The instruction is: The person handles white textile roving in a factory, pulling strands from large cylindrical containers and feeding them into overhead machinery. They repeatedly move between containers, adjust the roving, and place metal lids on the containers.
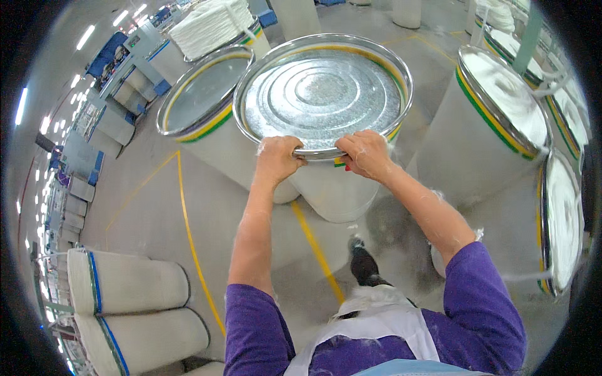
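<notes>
In front of me stands a tall white sliver can point(338, 194) with a shiny metal rim and a yellow and green band. A round metal plate point(321, 94) with ringed ridges sits near its top, with no fibre on it. My left hand point(278, 160) is closed over the near rim, left of the middle. A short way to the right, my right hand point(365, 155) grips the same rim, its fingers curled over the edge. Small red and green marks show on the wall beside the right hand. Bits of white fluff cling to my arms.
Another can point(204, 94) with a metal plate stands close on the left. Cans filled with white sliver point(505, 88) line the right side. White cans point(135, 282) lie at the lower left. Yellow lines point(185, 213) cross the grey floor; machines stand far left.
</notes>
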Available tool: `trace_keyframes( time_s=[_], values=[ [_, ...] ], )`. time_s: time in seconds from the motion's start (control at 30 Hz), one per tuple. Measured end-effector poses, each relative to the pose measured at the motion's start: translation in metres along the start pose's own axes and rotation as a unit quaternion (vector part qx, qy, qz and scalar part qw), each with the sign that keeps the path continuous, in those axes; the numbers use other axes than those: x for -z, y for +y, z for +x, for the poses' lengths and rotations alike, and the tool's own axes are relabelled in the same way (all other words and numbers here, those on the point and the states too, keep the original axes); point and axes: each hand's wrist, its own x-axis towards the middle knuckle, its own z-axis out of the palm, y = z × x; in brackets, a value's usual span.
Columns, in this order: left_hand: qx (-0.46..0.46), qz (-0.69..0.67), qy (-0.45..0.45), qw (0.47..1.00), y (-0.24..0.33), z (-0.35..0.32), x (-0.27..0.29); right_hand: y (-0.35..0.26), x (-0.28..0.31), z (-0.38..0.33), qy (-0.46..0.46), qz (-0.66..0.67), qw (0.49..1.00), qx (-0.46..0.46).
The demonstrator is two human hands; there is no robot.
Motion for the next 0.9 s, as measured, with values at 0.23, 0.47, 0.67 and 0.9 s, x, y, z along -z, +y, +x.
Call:
trace_keyframes(
  time_s=[0.23, 0.47, 0.67, 0.9],
  values=[
    [-0.056, -0.016, 0.032, 0.998, -0.029, 0.000, -0.005, -0.014, -0.013, 0.011, -0.010, 0.002, 1.000, -0.012],
    [-0.080, -0.046, 0.039, 0.995, -0.049, -0.004, -0.026, -0.018, -0.028, 0.008, -0.059, -0.029, 0.996, -0.055],
    [-0.085, -0.052, 0.001, 0.995, -0.066, -0.009, -0.032, -0.026, -0.032, 0.009, -0.072, -0.072, 0.991, -0.084],
    [-0.124, -0.067, 0.061, 0.988, -0.084, -0.017, -0.026, -0.039, -0.038, 0.029, -0.015, -0.066, 0.998, -0.009]
  ],
)
